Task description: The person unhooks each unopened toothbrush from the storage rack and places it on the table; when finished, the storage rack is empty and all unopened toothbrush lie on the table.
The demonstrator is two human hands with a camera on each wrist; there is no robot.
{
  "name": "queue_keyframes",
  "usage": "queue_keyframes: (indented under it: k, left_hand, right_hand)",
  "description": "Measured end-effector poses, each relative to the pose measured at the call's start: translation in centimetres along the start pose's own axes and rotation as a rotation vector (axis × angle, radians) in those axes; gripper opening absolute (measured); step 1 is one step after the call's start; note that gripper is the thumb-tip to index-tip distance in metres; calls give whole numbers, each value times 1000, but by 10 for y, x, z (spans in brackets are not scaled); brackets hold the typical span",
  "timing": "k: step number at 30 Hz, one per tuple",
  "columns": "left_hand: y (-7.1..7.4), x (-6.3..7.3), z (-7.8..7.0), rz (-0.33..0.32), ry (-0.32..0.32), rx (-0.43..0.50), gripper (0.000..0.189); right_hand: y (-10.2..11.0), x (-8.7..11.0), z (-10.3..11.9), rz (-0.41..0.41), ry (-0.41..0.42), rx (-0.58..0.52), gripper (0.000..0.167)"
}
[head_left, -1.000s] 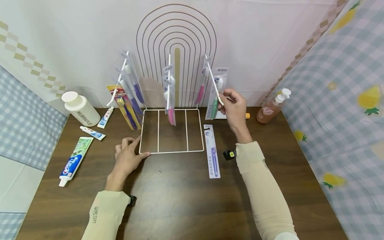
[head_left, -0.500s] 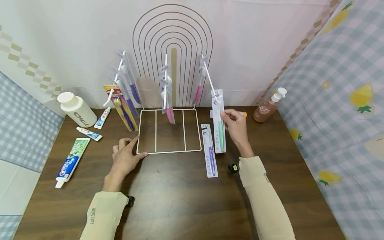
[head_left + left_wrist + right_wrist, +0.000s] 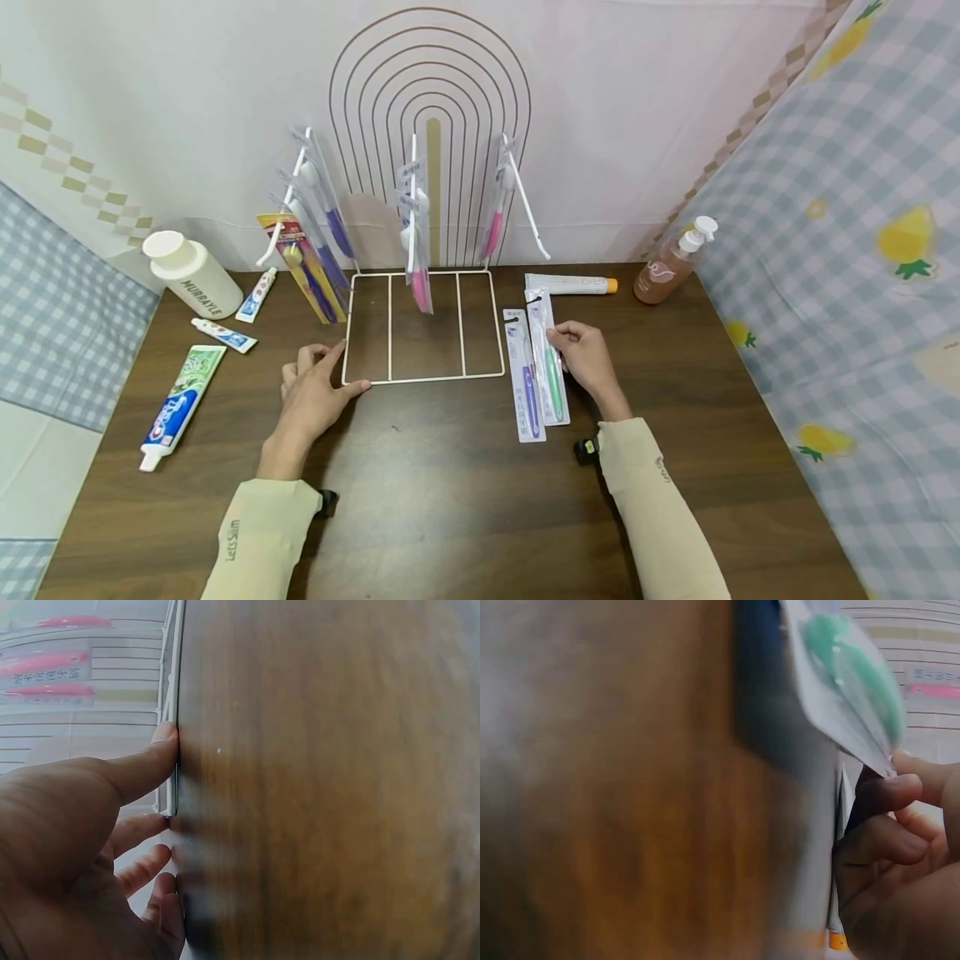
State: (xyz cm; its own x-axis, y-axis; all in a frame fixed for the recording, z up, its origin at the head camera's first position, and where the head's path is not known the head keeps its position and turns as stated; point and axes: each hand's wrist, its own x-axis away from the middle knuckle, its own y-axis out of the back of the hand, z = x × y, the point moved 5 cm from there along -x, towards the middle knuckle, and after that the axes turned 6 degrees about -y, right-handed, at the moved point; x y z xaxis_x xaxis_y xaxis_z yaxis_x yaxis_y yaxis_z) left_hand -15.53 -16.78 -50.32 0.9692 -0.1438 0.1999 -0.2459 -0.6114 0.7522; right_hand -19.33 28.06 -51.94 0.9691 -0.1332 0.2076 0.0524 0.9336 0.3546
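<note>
My right hand pinches the edge of a packaged green toothbrush, close over the table. In the right wrist view the green handle shows through the clear blister, its card tilted between thumb and finger. Just left of it lies a packaged purple toothbrush, slightly overlapped. My left hand rests at the front left corner of a white wire rack, thumb on the front wire, fingers spread. Packaged toothbrushes hang from the rack's three hooks: purple and yellow-carded ones left, pink ones middle, one pink right.
Behind the packs lies a white tube with an orange cap, with a pump bottle to its right. At left stand a white bottle, two small toothpaste tubes and a large one. A curtain backs the table.
My right hand has taken the green toothbrush pack off the right hook and brought it down towards me, beside the purple one. My left hand stays at the rack's corner.
</note>
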Motion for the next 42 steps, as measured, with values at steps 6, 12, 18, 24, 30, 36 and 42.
queue_keyframes:
  k: [6,12,18,24,30,36,42]
  left_hand:
    - [-2,3,-1,-2,-3,3,86]
    - [-2,3,-1,-3,-1,0,87]
    - [-1,2,-1,0,0,-6,87]
    - [-2,1,-2,0,2,-4,86]
    - [-1,2,-2,-4,-4,-1,87]
    - [1,3,-2,-5,-8,-1,87]
    - [0,3,-2,-3,-6,4,87]
  right_hand:
    - [-4,9,2,3,-77,89,27]
    - [-5,11,3,-6,-73,152,27]
    - [-7,15,10,-35,-121,235,29]
    - [-5,19,11,-83,-152,276,29]
    - [-3,21,11,-125,-158,297,27]
    - [-4,23,11,-137,-164,299,26]
    - [-3,23,10,-148,-183,304,27]
